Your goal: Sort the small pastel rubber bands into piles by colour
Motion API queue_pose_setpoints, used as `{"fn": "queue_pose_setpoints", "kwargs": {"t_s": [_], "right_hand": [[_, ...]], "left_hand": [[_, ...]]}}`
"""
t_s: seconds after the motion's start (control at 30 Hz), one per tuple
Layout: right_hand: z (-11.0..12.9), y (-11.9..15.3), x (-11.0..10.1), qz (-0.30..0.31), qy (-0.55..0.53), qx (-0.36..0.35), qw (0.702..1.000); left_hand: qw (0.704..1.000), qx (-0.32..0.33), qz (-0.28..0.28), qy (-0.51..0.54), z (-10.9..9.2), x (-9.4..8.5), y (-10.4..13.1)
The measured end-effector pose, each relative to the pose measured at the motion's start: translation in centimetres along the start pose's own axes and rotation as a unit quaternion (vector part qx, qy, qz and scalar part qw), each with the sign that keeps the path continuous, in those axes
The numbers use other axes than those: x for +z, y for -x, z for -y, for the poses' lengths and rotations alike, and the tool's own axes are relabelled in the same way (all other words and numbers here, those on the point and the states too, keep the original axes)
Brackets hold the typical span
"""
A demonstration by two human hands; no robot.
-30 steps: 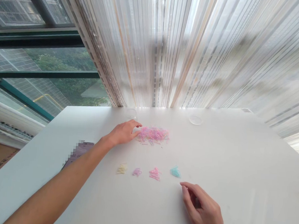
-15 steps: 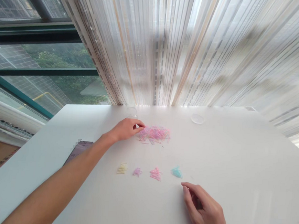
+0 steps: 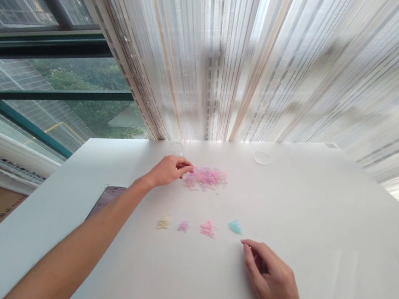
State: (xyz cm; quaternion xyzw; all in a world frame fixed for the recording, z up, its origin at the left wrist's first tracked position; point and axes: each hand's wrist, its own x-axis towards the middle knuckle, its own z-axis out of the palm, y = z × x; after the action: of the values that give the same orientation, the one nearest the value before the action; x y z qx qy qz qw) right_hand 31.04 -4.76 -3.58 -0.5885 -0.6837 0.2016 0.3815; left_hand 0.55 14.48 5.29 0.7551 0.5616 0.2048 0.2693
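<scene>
Left hand (image 3: 169,170)'s pinched at the left end of the mixed pile (image 3: 208,177), can't tell if a strip's in there. Right hand (image 3: 275,274)'s loosely curled, thumb and index tips together, just beside the blue pile (image 3: 235,226). Can't tell if it's gripping anything either.

Which way does the mixed pile run, tho?

Long axis goes left-right, roughly along the far edge of the white table (image 3: 306,199). Its strips point every which way lol.
</scene>
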Motion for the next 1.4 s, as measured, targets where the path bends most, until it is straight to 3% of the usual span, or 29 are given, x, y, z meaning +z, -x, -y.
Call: {"fn": "queue_pose_setpoints", "kwargs": {"t_s": [0.2, 0.37, 0.53, 0.67, 0.8, 1.03, 1.17, 1.3, 1.4], "right_hand": [[0.0, -0.1, 0.0, 0.002, -0.001, -0.002, 1.000], [0.1, -0.1, 0.0, 0.009, 0.009, -0.004, 1.000], [0.1, -0.1, 0.0, 0.010, 0.015, 0.000, 1.000], [0.3, -0.1, 0.0, -0.009, 0.013, -0.002, 1.000], [0.3, -0.2, 0.0, -0.009, 0.011, -0.002, 1.000], [0.5, 0.0, 0.0, -0.036, -0.020, -0.028, 0.999], [3.1, -0.1, 0.5, -0.071, -0.088, -0.084, 0.990], [6.0, -0.6, 1.4, -0.020, -0.177, -0.096, 0.979], [6.8, -0.8, 2.0, 0.018, -0.220, -0.079, 0.972]], "left_hand": [[0.999, 0.020, -0.031, -0.017, -0.9, 1.0, 1.4], [0.997, 0.018, -0.055, -0.048, -0.4, 1.7, 1.6], [0.996, 0.015, -0.069, -0.046, -0.1, 1.6, 1.1], [0.996, 0.020, -0.086, -0.030, -1.0, 1.4, 2.1], [0.994, 0.022, -0.105, 0.004, -2.7, 1.5, 4.7], [0.976, 0.062, -0.147, 0.150, -4.9, 2.9, 10.5], [0.961, 0.092, -0.156, 0.207, -5.8, 4.8, 13.4], [0.949, 0.110, -0.159, 0.251, -6.5, 7.6, 15.9], [0.947, 0.093, -0.154, 0.268, -6.5, 9.3, 17.4]]}}
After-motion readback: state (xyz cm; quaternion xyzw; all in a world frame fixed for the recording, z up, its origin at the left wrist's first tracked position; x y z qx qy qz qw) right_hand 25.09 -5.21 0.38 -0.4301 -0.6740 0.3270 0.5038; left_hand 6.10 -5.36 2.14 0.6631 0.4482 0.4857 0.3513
